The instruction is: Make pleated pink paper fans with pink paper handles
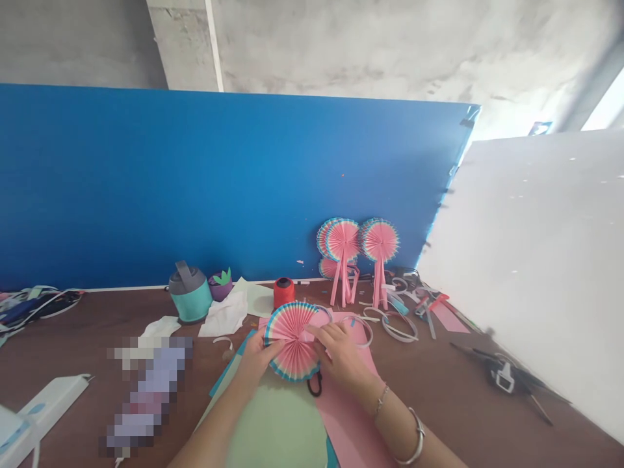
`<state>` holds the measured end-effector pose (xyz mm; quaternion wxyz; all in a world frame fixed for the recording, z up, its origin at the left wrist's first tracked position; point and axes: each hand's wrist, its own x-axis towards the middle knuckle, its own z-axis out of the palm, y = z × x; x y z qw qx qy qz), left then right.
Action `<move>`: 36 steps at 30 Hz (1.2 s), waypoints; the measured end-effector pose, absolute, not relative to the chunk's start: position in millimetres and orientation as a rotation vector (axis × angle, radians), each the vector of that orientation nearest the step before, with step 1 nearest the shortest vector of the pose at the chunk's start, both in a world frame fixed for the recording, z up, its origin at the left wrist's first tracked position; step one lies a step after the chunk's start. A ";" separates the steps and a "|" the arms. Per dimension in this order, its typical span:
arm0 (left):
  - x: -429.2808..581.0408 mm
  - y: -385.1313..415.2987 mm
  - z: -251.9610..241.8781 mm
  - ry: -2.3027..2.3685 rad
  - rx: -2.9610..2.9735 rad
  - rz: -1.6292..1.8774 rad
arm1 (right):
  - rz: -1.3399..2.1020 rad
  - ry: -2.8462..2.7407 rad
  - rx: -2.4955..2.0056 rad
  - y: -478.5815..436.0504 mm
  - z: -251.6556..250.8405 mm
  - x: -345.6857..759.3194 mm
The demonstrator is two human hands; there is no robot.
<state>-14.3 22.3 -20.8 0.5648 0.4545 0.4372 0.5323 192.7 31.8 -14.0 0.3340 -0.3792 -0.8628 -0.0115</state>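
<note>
Between my two hands is a round pleated paper fan (pixel 296 331), pink with a white and blue edge. My left hand (pixel 259 351) grips its left rim, thumb on the front face. At the right side my right hand (pixel 341 354) has its fingers pinched near the fan's edge, where a small pale piece seems to lie; its detail is too small to make out. Below the fan are sheets of green paper (pixel 273 422) and pink paper (pixel 348 416). A black loop (pixel 314 385) shows under the fan's lower right.
Finished-looking pink fans on sticks (pixel 344 244) lean against the blue partition (pixel 195 182). A red spool (pixel 283 294), a teal cup (pixel 191 299), tissues (pixel 225 315), rolls of tape (pixel 400 327), a utility knife (pixel 429 309), a power strip (pixel 53 403) and dark scissors-like tools (pixel 507 377) lie around.
</note>
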 end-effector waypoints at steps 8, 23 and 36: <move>-15.9 19.3 -12.2 1.034 1.174 1.201 | -0.098 -2.172 -0.964 37.9 -19.8 192.4; -7.2 18.4 -16.1 1.043 0.982 1.360 | -0.156 -2.177 -1.058 31.2 -13.5 188.3; -21.6 22.7 -12.6 1.141 0.810 1.503 | -0.020 -1.997 -1.131 32.1 -10.9 193.5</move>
